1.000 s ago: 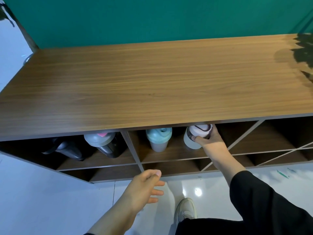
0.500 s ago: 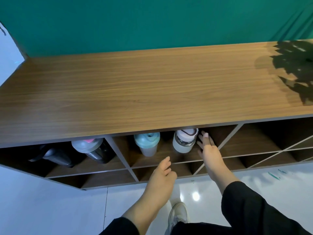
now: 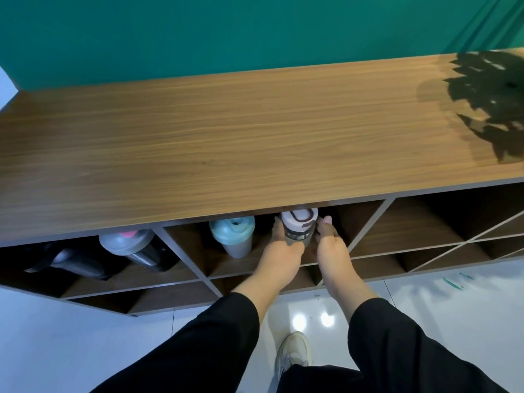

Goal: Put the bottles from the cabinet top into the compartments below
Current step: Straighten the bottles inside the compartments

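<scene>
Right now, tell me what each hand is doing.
Left hand: closed on the left side of the white-lidded bottle.
Right hand: open, fingers flat against the bottle's right side.

Both arms wear loose black sleeves (image 3: 215, 336) that end short of the wrists, leaving the left hand (image 3: 279, 258) and right hand (image 3: 331, 248) bare. At six o'clock shows one pale, off-white sneaker (image 3: 293, 351).

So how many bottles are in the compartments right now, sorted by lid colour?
White lid, between left hand and right hand: 1
Teal lid: 1
Grey lid with pink: 1
Dark bottle lying down, lid unclear: 1
Total: 4
</scene>
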The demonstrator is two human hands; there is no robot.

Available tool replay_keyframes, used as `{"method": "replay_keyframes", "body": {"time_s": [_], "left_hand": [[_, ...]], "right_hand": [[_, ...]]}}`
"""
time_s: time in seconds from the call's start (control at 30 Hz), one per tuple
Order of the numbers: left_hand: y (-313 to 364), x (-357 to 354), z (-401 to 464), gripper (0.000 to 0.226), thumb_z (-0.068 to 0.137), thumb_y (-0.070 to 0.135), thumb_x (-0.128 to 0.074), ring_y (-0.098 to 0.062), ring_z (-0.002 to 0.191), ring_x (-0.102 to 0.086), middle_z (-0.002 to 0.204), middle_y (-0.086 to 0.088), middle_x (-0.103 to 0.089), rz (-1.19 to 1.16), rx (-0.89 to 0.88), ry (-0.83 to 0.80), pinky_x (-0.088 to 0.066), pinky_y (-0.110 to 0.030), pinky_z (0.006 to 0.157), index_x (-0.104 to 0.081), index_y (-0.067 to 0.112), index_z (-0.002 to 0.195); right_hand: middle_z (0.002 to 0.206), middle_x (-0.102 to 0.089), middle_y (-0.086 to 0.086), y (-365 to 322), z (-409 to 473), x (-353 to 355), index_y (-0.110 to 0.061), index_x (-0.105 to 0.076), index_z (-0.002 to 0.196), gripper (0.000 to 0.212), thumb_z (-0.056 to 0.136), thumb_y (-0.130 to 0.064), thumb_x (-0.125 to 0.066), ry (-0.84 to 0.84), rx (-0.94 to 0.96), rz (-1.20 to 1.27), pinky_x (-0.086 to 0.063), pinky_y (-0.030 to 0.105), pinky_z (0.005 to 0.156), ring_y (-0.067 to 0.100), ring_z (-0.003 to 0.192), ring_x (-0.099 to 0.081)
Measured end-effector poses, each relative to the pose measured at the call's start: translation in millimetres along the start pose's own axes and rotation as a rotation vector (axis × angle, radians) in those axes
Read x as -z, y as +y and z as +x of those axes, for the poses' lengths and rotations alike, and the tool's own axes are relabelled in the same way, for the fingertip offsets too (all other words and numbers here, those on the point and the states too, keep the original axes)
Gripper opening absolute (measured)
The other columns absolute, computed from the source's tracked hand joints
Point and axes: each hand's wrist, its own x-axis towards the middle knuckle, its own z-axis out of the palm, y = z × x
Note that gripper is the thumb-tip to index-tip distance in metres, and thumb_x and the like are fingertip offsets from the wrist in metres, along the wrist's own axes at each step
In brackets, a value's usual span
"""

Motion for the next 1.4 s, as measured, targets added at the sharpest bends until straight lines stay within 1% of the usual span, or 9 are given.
{"method": "replay_keyframes", "body": {"time_s": [0.1, 0.27, 0.5, 0.63, 0.77, 0.97, 1.07, 1.2, 1.4], "left_hand": [[-1.9, 3.6, 5.6, 0.084, 0.093, 0.012, -0.053, -0.019, 0.146, -0.035, 0.161, 0.003, -0.036, -0.017, 0.002, -0.004, -0.030, -0.026, 0.108, -0.009, 0.032, 0.162], [-9.7, -3.9, 3.2, 0.085, 0.093, 0.011, -0.050, -0.019, 0.143, -0.038, 0.160, 0.006, -0.038, -0.016, 0.012, -0.044, -0.031, -0.026, 0.106, -0.006, 0.036, 0.161], [-5.2, -3.4, 4.2, 0.082, 0.095, 0.013, -0.050, -0.021, 0.147, -0.034, 0.163, 0.001, -0.032, -0.038, 0.044, -0.031, -0.029, -0.025, 0.103, -0.006, 0.030, 0.162], [-28.0, 5.8, -9.0, 0.068, 0.098, 0.011, -0.048, -0.022, 0.139, -0.042, 0.154, 0.000, -0.040, -0.093, 0.126, 0.047, -0.029, -0.023, 0.104, -0.020, 0.017, 0.160], [-68.2, 25.0, -26.2, 0.051, 0.100, 0.018, -0.046, -0.024, 0.130, -0.052, 0.146, -0.005, -0.054, -0.108, 0.246, 0.076, -0.042, -0.043, 0.112, -0.044, 0.017, 0.151], [-78.9, 61.6, -28.6, 0.056, 0.098, 0.014, -0.047, -0.017, 0.098, -0.063, 0.108, -0.004, -0.064, -0.250, 0.210, 0.290, -0.053, -0.045, 0.098, -0.035, 0.025, 0.152], [-69.5, 72.8, -28.3, 0.063, 0.098, 0.013, -0.049, -0.018, 0.118, -0.057, 0.137, -0.002, -0.055, -0.327, 0.148, 0.344, -0.045, -0.045, 0.109, -0.028, 0.030, 0.154], [-63.4, 83.0, -26.1, 0.075, 0.098, 0.011, -0.051, -0.021, 0.145, -0.036, 0.160, 0.001, -0.033, -0.278, 0.069, 0.294, -0.031, -0.037, 0.118, -0.015, 0.029, 0.161], [-62.1, 89.7, -13.5, 0.077, 0.093, 0.008, -0.051, -0.013, 0.133, -0.046, 0.151, 0.007, -0.048, -0.227, 0.053, 0.222, -0.035, -0.030, 0.108, -0.021, 0.033, 0.160]], "right_hand": [[0.143, -0.053, 0.001, 2.7, 1.5, 0.0, -0.031, -0.040, 0.149, 0.067, 0.095, -0.067, -0.026, 0.022, -0.011, -0.001, -0.036, 0.045, 0.112, 0.024, 0.132, -0.047], [0.136, -0.053, 0.004, -0.7, 1.1, 1.5, -0.021, -0.039, 0.150, 0.062, 0.102, -0.058, -0.025, 0.014, -0.040, -0.030, -0.031, 0.033, 0.095, 0.021, 0.119, -0.046], [0.145, -0.051, 0.005, 1.9, -3.4, 3.4, -0.024, -0.040, 0.150, 0.072, 0.096, -0.068, -0.024, 0.050, -0.061, -0.053, -0.036, 0.041, 0.108, 0.031, 0.134, -0.046], [0.111, -0.068, 0.009, 8.2, -16.6, 1.4, -0.010, -0.058, 0.126, 0.060, 0.099, -0.056, -0.030, 0.111, -0.089, -0.044, -0.052, 0.052, 0.099, 0.027, 0.102, -0.064], [0.079, -0.071, 0.015, 8.7, -49.1, -10.3, -0.004, -0.066, 0.091, 0.036, 0.104, -0.028, -0.043, -0.133, -0.196, -0.256, -0.062, 0.042, 0.080, 0.033, 0.079, -0.072], [0.119, -0.067, 0.001, 7.0, -28.5, -45.7, -0.026, -0.063, 0.110, 0.025, 0.102, -0.015, -0.042, -0.217, 0.047, -0.314, -0.045, 0.050, 0.107, 0.020, 0.114, -0.061], [0.130, -0.059, -0.002, 15.5, -8.6, -68.8, -0.033, -0.057, 0.118, 0.021, 0.103, -0.025, -0.045, -0.170, 0.093, -0.201, -0.037, 0.050, 0.114, 0.024, 0.130, -0.051], [0.151, -0.048, 0.004, 17.2, 3.1, -96.7, -0.021, -0.046, 0.146, 0.054, 0.098, -0.047, -0.047, -0.168, -0.053, -0.012, -0.025, 0.046, 0.121, 0.026, 0.144, -0.039], [0.148, -0.054, -0.005, 35.0, 12.8, -103.3, -0.034, -0.048, 0.142, 0.091, 0.063, -0.080, -0.048, -0.171, -0.077, 0.024, -0.028, 0.046, 0.120, 0.018, 0.140, -0.045]]}}
